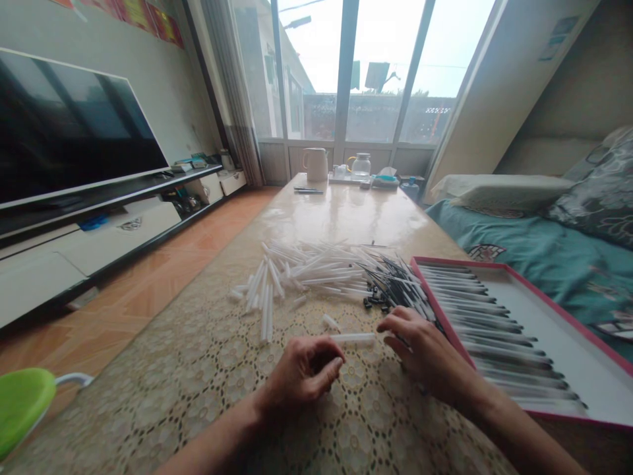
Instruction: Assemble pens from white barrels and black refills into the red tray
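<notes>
My left hand (307, 371) is low over the patterned tabletop, its fingers curled round and thumb tip close to the index finger; what it holds, if anything, is hidden. Just beyond its knuckles a white plastic tube (359, 338) lies crosswise, with a short white cap (331, 322) behind it. My right hand (413, 346) has its fingers apart beside a heap of thin black-and-white sticks (398, 280), which look like pen refills. Small black plugs (374, 298) lie near its fingertips. A loose pile of white tubes (316, 267) spreads to the left.
A pink-rimmed box (537, 290) at right holds a row of pen-like pieces (494, 330). At the table's far end stand a beige jug (315, 165), a glass pitcher (361, 167) and a tissue pack (386, 177). A green stool (24, 402) is at lower left.
</notes>
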{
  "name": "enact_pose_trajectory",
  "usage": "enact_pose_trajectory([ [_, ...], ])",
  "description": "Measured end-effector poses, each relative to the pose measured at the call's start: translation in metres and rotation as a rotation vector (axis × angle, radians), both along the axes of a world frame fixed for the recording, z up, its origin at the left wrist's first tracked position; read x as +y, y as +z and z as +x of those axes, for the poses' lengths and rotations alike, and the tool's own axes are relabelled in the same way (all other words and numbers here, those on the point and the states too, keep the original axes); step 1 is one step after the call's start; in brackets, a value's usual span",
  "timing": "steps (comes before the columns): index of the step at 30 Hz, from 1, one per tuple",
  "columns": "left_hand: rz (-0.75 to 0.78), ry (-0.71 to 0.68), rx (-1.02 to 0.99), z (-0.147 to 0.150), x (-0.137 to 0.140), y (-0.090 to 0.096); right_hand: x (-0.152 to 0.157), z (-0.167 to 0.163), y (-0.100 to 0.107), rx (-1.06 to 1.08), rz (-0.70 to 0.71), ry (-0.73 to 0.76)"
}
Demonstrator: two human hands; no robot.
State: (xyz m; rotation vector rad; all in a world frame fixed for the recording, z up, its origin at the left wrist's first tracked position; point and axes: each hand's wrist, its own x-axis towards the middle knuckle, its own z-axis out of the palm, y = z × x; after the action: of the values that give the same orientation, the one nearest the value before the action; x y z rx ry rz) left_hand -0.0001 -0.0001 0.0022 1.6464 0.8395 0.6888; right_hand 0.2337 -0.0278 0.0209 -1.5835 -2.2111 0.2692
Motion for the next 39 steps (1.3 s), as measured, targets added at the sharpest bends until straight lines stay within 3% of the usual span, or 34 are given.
enact_pose_trajectory([
  [3,0.055,-0.021,0.03,0.0,-0.001,-0.001,0.011,-0.025,-0.005,-0.058,-0.026,0.004],
  [6,0.007,-0.006,-0.001,0.002,0.001,-0.006,0.018,-0.03,-0.004,-0.047,-0.037,-0.004],
  [10,-0.202,0.072,-0.125,0.003,0.006,-0.01,0.017,-0.038,0.006,0.064,-0.028,-0.007],
  [15,-0.466,0.159,-0.45,0.0,0.015,-0.008,0.015,-0.057,0.012,0.123,-0.015,0.05],
  [18,-0.558,0.233,-0.57,-0.002,0.018,-0.007,0.031,-0.046,0.013,0.076,-0.026,0.076],
  [20,-0.602,0.293,-0.607,-0.003,0.019,-0.006,0.049,-0.027,0.012,-0.066,0.008,-0.058],
  [23,-0.645,0.358,-0.643,-0.004,0.019,-0.004,0.075,0.006,0.006,-0.379,0.094,-0.448],
  [25,-0.658,0.368,-0.659,-0.004,0.018,-0.003,0.086,0.022,0.001,-0.447,0.111,-0.561],
  [28,-0.67,0.396,-0.671,-0.002,0.017,-0.002,0.092,0.032,-0.006,-0.484,0.114,-0.614],
  [34,-0.707,0.443,-0.691,0.0,0.017,0.0,0.072,0.025,0.0,-0.49,0.13,-0.614],
  [36,-0.711,0.453,-0.711,-0.001,0.018,0.001,0.059,0.017,0.003,-0.355,0.159,-0.563],
  [39,-0.71,0.478,-0.753,-0.002,0.019,0.001,0.035,-0.002,0.004,0.024,0.203,-0.331],
])
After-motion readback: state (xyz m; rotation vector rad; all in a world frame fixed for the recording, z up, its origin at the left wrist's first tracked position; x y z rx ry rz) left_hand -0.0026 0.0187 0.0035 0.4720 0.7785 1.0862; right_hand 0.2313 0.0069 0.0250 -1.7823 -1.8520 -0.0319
